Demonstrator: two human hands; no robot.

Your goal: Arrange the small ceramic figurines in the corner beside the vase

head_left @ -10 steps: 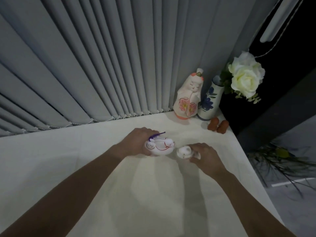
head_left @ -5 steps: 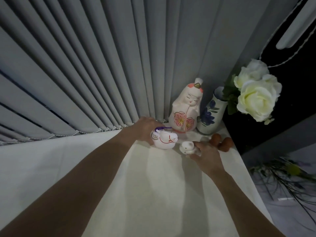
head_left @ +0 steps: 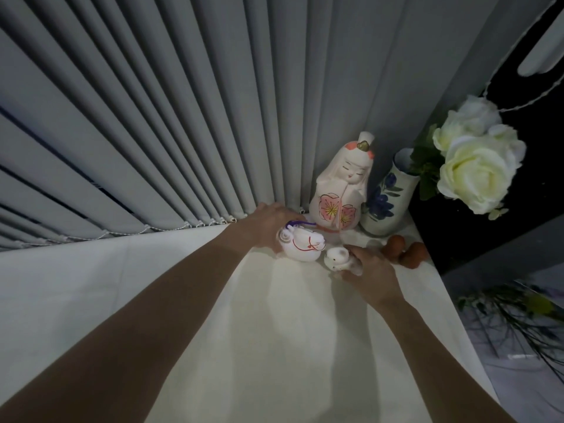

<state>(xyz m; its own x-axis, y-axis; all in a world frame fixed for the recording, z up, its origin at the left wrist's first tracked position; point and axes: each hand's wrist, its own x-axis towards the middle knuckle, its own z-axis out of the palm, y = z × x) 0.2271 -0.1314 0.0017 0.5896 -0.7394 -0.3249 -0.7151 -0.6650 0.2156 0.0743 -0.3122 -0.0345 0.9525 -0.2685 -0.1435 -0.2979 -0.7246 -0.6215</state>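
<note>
Head view, wide angle, looking down at the far right corner of a table (head_left: 274,346) covered in pale cloth. Grey vertical blinds (head_left: 152,117) run along the back edge.

Left hand (head_left: 265,225): curled around the back and left side of a white animal figurine (head_left: 300,246) with red painted lines and a purple cord on top. Fingers are hidden behind the figurine; palm touches it. The figurine sits on the cloth, just in front of the tall doll figurine (head_left: 340,190).

Right hand (head_left: 370,271): fingers bent loosely around a smaller white figurine (head_left: 335,258), gripping it from the right side. Its face points left, toward the animal figurine. The two small pieces are just beside each other; cannot tell whether they touch.

Corner contents: the doll figurine stands upright against the blinds, with pink flowers painted on its front. Just right of it stands a white vase (head_left: 389,203) with blue flower decoration, holding white roses (head_left: 476,166). Two small reddish-brown pieces (head_left: 404,251) lie on the cloth in front of the vase, near the right hand's knuckles.
</note>
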